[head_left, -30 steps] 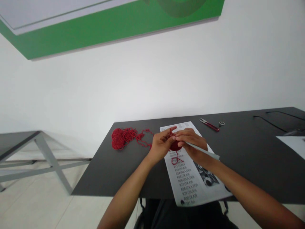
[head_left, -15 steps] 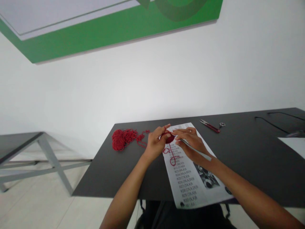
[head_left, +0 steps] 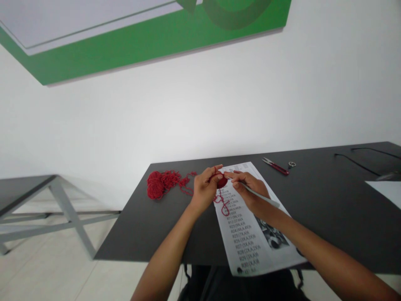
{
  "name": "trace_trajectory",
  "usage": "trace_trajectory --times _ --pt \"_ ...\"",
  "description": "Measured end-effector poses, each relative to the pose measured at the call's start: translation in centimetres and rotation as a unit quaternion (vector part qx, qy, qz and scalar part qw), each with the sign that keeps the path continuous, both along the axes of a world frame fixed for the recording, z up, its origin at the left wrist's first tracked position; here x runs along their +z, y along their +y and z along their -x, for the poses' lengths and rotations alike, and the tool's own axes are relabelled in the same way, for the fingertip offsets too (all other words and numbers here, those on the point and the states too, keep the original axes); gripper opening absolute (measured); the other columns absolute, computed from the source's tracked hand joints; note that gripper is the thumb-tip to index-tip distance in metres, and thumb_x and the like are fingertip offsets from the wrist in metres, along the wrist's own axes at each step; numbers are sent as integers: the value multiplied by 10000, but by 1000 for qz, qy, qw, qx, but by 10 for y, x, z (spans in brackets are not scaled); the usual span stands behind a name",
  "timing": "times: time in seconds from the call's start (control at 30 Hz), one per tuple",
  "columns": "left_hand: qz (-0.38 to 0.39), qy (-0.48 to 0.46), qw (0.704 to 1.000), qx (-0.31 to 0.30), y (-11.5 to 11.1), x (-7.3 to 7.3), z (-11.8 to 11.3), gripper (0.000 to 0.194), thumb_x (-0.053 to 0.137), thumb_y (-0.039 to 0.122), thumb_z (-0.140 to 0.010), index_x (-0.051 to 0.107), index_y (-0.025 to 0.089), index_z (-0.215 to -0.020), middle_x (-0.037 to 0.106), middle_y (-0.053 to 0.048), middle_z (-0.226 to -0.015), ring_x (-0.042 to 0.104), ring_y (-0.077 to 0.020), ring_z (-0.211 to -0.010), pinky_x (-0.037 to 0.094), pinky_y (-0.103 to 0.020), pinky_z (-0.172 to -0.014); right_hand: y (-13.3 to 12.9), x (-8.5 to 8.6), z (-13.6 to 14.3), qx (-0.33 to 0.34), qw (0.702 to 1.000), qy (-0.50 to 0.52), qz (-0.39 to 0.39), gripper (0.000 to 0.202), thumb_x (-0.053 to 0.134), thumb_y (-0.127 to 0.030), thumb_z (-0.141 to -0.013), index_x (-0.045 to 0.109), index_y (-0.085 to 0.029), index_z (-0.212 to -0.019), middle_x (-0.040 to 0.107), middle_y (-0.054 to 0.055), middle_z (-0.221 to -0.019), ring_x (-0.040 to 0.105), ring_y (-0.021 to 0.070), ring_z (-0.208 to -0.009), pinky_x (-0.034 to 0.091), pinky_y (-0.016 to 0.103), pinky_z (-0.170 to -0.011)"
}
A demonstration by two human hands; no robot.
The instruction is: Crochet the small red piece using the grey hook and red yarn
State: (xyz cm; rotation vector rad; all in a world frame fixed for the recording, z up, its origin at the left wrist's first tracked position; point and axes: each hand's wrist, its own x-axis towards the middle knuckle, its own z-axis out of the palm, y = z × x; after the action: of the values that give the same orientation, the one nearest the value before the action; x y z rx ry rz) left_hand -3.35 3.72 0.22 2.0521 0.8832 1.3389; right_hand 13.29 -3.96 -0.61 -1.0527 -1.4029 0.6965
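Observation:
Between my hands is a small dark red crocheted piece (head_left: 222,181). My left hand (head_left: 205,184) pinches its left edge, with red yarn looped round the raised index finger. In my right hand (head_left: 250,188) is a thin grey crochet hook (head_left: 261,196), its tip at the piece's upper right edge. A loose red yarn tail hangs from the piece over a printed sheet (head_left: 247,246) with rows of text and a photo. Yarn runs left to a red yarn ball (head_left: 155,185) on the black table (head_left: 140,238).
Red-handled thread snips (head_left: 275,166) and a small metal ring (head_left: 292,164) lie behind the sheet to the right. Black-armed glasses (head_left: 360,163) and a white paper (head_left: 387,192) are at the far right. Another table (head_left: 25,190) stands at the left.
My right hand has shifted slightly left, closer to the crocheted piece, and the hook has moved with it. The hanging yarn tail has swung a little to the left.

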Motion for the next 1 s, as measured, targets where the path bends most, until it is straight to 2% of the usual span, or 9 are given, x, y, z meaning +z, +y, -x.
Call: trace_trajectory --times 0.1,0.23,0.33,0.47,0.6,0.67,0.77,0.87,1.0 --pt "-6 0 1000 -2 1 -1 1 201 592 119 -876 777 173 -934 777 -37 -935 688 -133 -758 509 -232 -700 1 -1 2 0 999 31 9 314 610 -571 -934 688 -272 -989 762 65 -1262 607 305 -1332 421 527 -1152" --pt "-14 12 1000 7 1 0 1 240 608 136 -875 784 179 -1032 748 -23 -838 655 -127 -702 491 -231 -670 4 0 -1 12 997 76 27 314 607 -558 -942 681 -254 -916 796 68 -1159 706 308 -1182 533 488 -1032" --pt "9 3 1000 4 0 0 0 241 611 134 -866 788 175 -1024 768 -30 -876 664 -130 -715 505 -235 -683 3 0 -3 -3 999 31 25 296 610 -543 -946 707 -264 -968 803 55 -1137 675 312 -1247 531 488 -1047" --pt "49 -30 998 -7 1 -1 -2 273 609 153 -870 776 171 -1085 785 -26 -883 698 -145 -761 540 -245 -715 -2 -5 1 -35 998 -54 -9 323 590 -533 -958 699 -316 -1173 741 32 -1307 553 291 -1400 455 506 -1152" --pt "59 -30 998 -9 1 -3 -4 272 614 159 -873 773 172 -1094 792 -32 -914 712 -152 -795 553 -256 -748 -4 -12 6 -61 997 -38 -6 285 570 -527 -972 705 -314 -1105 748 33 -1291 631 289 -1317 501 513 -1117" --pt "42 -17 999 1 2 -4 -4 254 613 150 -874 777 180 -1066 790 -35 -928 713 -152 -804 553 -258 -761 -1 -17 7 -73 996 -52 -11 284 560 -504 -983 689 -308 -1142 741 37 -1306 610 286 -1342 511 519 -1113" --pt "8 -1 1000 9 3 -5 -3 203 599 151 -890 780 184 -976 777 -39 -920 706 -143 -778 551 -244 -728 6 -26 9 -84 986 -127 -71 253 555 -432 -994 685 -282 -1151 704 37 -1368 526 271 -1419 465 518 -1173" --pt "-16 2 1000 12 3 -8 -2 186 590 155 -909 768 183 -955 760 -36 -906 700 -132 -764 550 -227 -702 11 -32 11 -66 971 -155 -167 207 528 -383 -1009 701 -270 -1021 741 24 -1308 616 245 -1335 395 494 -1236" --pt "-48 8 999 13 2 -10 -1 179 581 159 -933 757 187 -919 747 -36 -928 694 -130 -799 545 -231 -729 4 -24 12 -86 986 -114 -81 291 566 -448 -988 678 -274 -1192 702 49 -1370 541 279 -1406 480 509 -1160"
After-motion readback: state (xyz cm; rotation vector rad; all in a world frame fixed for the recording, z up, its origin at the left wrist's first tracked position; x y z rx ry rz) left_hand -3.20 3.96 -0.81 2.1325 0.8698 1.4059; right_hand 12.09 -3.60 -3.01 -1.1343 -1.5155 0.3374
